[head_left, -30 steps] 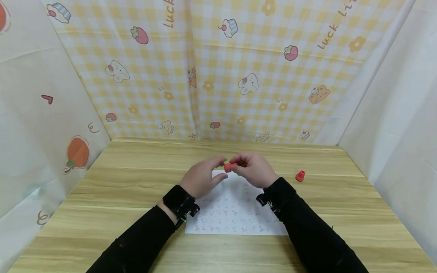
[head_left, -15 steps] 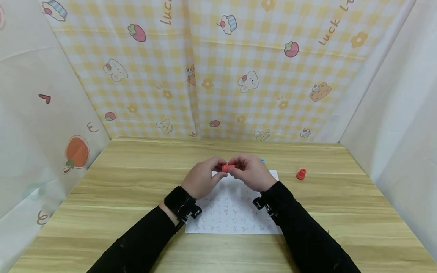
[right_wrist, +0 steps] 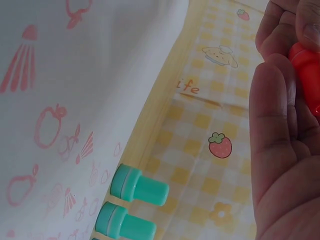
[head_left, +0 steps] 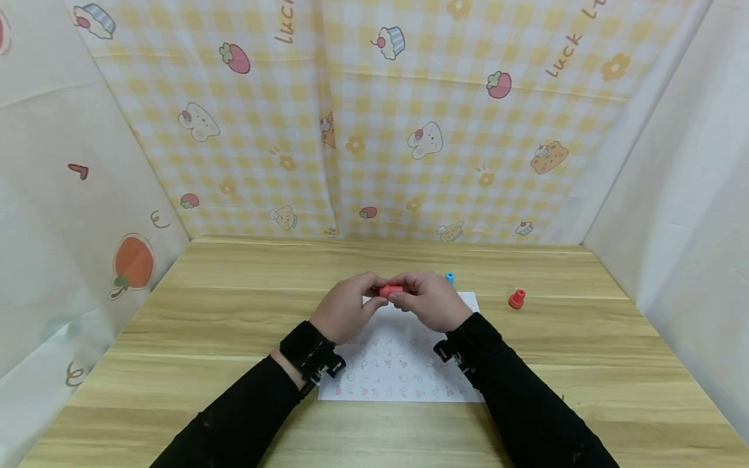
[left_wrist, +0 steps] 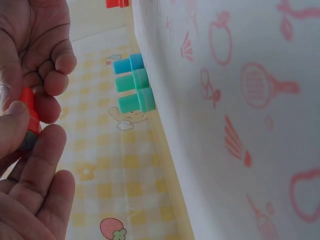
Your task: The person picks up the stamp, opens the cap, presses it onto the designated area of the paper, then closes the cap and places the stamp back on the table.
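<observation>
Both hands meet over the far part of a white printed sheet (head_left: 404, 370), with a small red stamp (head_left: 391, 291) between them. My left hand (head_left: 344, 311) pinches the stamp's wider left end between thumb and fingers. My right hand (head_left: 437, 304) holds the narrower handle end, and its fingers cover part of it. In the left wrist view, the red stamp (left_wrist: 33, 114) shows a grey part at its lower end, partly behind fingertips. The right wrist view shows the red stamp (right_wrist: 306, 75) with a pale ring near its wide end.
Another red stamp (head_left: 517, 299) stands to the right on the wooden table (head_left: 585, 351). Behind the right hand is a blue stamp (head_left: 450, 278). Green stamps (left_wrist: 132, 81) stand beyond the paper in the wrist views. A checked cloth (head_left: 374, 175) hangs behind the table.
My left hand, earlier open beside the stamp, has closed its thumb and fingers on the wide end. The right hand has shifted slightly, and the blue stamp behind it has come into view.
</observation>
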Motion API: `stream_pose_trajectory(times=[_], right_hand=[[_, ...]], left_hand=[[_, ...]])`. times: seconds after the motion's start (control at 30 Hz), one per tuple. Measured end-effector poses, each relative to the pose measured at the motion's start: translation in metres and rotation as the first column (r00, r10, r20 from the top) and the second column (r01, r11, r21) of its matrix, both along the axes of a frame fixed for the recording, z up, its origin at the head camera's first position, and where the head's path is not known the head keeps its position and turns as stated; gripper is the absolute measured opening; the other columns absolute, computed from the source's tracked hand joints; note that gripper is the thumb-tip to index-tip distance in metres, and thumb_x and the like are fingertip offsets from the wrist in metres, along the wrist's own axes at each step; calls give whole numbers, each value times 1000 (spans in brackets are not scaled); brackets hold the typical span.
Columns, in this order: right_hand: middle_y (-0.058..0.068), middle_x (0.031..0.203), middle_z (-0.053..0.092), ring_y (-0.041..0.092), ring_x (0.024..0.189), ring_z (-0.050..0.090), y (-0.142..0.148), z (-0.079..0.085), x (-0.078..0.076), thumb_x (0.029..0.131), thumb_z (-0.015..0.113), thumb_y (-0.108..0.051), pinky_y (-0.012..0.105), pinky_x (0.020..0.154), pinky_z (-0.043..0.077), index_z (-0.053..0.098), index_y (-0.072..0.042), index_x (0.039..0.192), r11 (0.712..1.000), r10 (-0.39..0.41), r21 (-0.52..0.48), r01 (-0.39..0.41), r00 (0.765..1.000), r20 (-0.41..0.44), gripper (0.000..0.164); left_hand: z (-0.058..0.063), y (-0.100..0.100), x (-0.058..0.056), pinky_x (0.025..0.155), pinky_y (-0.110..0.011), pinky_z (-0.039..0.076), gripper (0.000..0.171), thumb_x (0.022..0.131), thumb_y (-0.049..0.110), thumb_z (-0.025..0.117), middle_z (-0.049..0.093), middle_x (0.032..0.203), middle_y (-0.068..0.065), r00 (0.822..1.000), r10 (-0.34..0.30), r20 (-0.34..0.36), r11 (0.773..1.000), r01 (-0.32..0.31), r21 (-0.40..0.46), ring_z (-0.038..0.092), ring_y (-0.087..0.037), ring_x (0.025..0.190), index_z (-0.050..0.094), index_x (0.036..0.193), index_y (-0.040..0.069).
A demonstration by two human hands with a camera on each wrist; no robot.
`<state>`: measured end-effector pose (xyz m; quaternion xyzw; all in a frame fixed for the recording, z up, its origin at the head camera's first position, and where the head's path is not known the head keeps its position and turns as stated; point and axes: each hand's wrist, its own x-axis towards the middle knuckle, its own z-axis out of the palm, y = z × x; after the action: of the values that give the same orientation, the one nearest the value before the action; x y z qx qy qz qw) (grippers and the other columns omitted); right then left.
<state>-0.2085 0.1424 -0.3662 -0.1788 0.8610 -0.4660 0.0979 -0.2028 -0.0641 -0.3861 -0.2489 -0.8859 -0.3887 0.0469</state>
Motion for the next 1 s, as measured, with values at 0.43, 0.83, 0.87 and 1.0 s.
stream_pose_trajectory(times=[0.43,0.83,0.87,1.0], right_hand=[[16,110,78,16,86,68,0,-1,1,105,66,-18,33,79,56,74,-13,130,999,46,-2,-46,999,-12,27],[15,113,79,30,94,72,2,-1,1,106,64,-15,32,81,57,73,-10,134,997,72,-6,-72,997,-31,29],[13,112,79,30,94,72,2,-1,1,106,64,-16,32,81,57,73,-10,134,997,72,-5,-72,997,-32,29],[8,111,79,32,96,73,2,-1,1,106,64,-16,32,81,57,73,-11,134,998,68,-3,-69,997,-33,29]], left_hand=[[-1,-3,1,91,-38,61,16,100,16,73,78,110,-3,1000,-13,22,1000,13,5,74,-18,105,66,114,10],[1,-3,1,87,-35,60,17,101,18,72,77,108,-1,998,2,66,1000,-3,7,73,-15,103,67,116,12],[1,-3,1,87,-35,60,17,101,18,72,77,108,-1,998,0,66,1000,-1,9,73,-15,103,67,116,12],[0,-4,1,89,-35,60,19,101,17,72,77,109,-2,998,-10,61,1000,9,11,73,-16,104,67,117,10]])
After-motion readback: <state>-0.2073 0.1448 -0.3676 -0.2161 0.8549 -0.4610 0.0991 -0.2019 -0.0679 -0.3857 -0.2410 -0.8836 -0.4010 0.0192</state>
